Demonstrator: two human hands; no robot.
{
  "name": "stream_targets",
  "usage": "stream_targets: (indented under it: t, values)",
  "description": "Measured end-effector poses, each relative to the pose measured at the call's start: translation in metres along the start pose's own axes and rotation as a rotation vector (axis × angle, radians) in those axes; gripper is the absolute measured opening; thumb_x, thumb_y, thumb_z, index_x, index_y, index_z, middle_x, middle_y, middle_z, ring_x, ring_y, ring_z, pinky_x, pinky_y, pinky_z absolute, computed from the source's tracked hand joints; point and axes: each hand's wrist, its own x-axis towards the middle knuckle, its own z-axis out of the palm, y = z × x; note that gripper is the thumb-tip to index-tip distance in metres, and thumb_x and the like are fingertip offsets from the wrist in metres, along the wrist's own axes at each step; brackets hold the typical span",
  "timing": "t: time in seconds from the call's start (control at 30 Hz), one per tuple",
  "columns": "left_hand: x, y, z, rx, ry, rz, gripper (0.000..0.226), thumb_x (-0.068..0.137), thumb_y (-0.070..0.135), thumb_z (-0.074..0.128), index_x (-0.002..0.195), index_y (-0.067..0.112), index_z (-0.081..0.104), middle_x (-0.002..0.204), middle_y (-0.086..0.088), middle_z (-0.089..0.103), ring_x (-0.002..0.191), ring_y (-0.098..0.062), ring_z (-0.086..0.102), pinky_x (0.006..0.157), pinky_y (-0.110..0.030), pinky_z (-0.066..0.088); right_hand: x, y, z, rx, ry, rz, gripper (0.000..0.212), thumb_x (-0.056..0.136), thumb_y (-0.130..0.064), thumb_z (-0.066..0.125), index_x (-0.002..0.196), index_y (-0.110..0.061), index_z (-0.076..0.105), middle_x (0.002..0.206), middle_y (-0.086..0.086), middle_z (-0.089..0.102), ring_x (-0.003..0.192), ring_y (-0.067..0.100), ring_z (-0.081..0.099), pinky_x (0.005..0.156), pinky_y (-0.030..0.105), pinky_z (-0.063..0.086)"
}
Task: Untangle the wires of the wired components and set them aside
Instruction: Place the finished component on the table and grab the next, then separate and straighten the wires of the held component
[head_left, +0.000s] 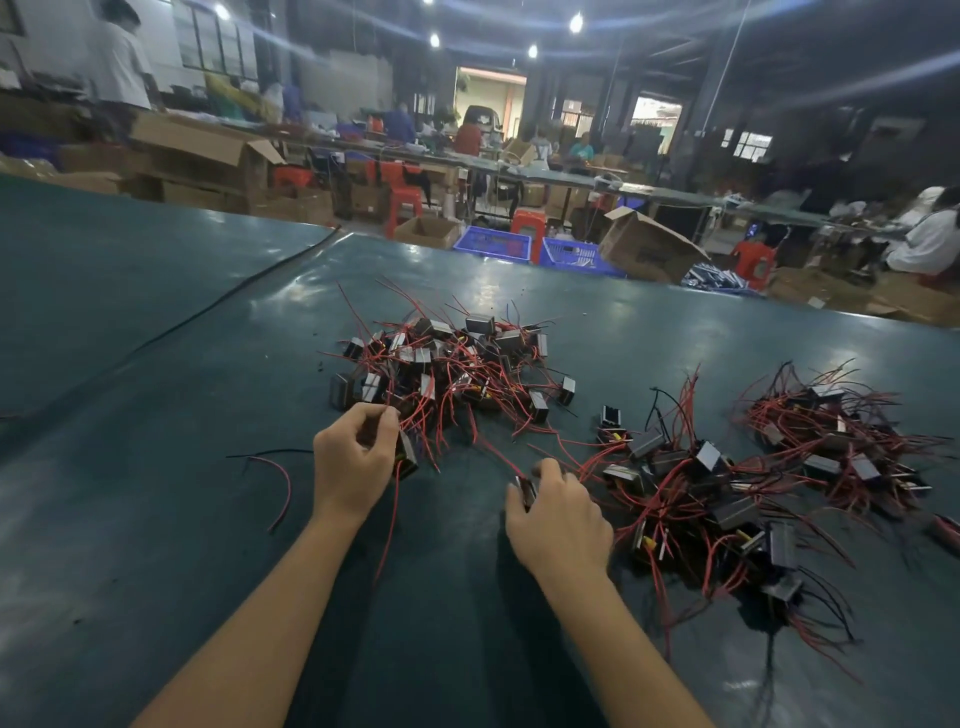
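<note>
A tangled heap of small black box components with red and black wires (457, 364) lies in the middle of the dark green table (156, 364). My left hand (353, 457) grips one black component (406, 456) at the heap's near edge, and its red wire hangs down toward me. My right hand (556, 519) holds another small component (525, 491) just above the table, with a red wire trailing from it toward the heap. Two more piles of wired components lie to the right, one close by (691, 499) and one farther off (841, 436).
A loose red and black wire (278, 478) lies left of my left hand. A black cable (234, 296) runs across the table's far left. Beyond the table's far edge stand blue crates (493, 244), cardboard boxes (649, 244), red stools and seated people.
</note>
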Motion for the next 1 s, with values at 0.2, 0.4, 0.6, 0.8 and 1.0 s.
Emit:
stream_targets:
  t: [0.2, 0.4, 0.6, 0.8, 1.0]
  values:
    - [-0.005, 0.008, -0.003, 0.014, -0.127, 0.078, 0.019, 0.091, 0.018, 0.067, 0.074, 0.027, 0.068, 0.06, 0.017, 0.064, 0.059, -0.003, 0.062, 0.052, -0.008, 0.042, -0.01, 0.01, -0.01, -0.062, -0.062, -0.043, 0.045, 0.092, -0.063, 0.038, 0.105, -0.023, 0.053, 0.099, 0.002, 0.064, 0.094, 0.027, 0.064, 0.066, 0.033, 0.037]
    - [-0.025, 0.028, 0.017, -0.05, -0.347, -0.078, 0.015, 0.088, 0.019, 0.07, 0.074, 0.025, 0.072, 0.067, 0.012, 0.07, 0.064, -0.004, 0.066, 0.062, -0.016, 0.051, 0.0, 0.017, -0.011, 0.17, -0.078, 0.047, 0.033, 0.089, -0.056, 0.054, 0.084, -0.026, 0.064, 0.083, -0.008, 0.065, 0.08, 0.016, 0.062, 0.063, 0.027, 0.045]
    - [-0.031, 0.027, 0.023, -0.037, -0.508, -0.201, 0.011, 0.089, 0.023, 0.069, 0.078, 0.022, 0.072, 0.07, 0.007, 0.073, 0.066, -0.005, 0.069, 0.064, -0.016, 0.052, 0.002, 0.03, -0.003, 0.32, -0.049, 0.089, 0.041, 0.085, -0.058, 0.06, 0.059, -0.027, 0.051, 0.064, -0.013, 0.056, 0.062, 0.003, 0.051, 0.049, 0.02, 0.034]
    - [-0.02, 0.034, 0.024, -0.077, -0.532, -0.377, 0.013, 0.092, 0.021, 0.066, 0.08, 0.019, 0.073, 0.074, 0.002, 0.075, 0.066, -0.004, 0.068, 0.05, -0.013, 0.045, -0.003, 0.034, -0.008, 0.586, -0.223, -0.104, 0.012, 0.085, -0.032, 0.063, 0.096, -0.034, 0.06, 0.075, -0.015, 0.067, 0.069, 0.004, 0.062, 0.065, 0.031, 0.054]
    - [-0.017, 0.035, 0.017, -0.18, -0.458, -0.449, 0.01, 0.091, 0.009, 0.065, 0.086, 0.009, 0.073, 0.072, -0.006, 0.074, 0.069, -0.011, 0.07, 0.049, -0.02, 0.049, -0.011, 0.019, -0.008, 0.392, -0.266, -0.543, 0.035, 0.08, -0.018, 0.059, 0.109, -0.035, 0.072, 0.119, -0.024, 0.051, 0.11, 0.003, 0.039, 0.091, 0.018, 0.039]
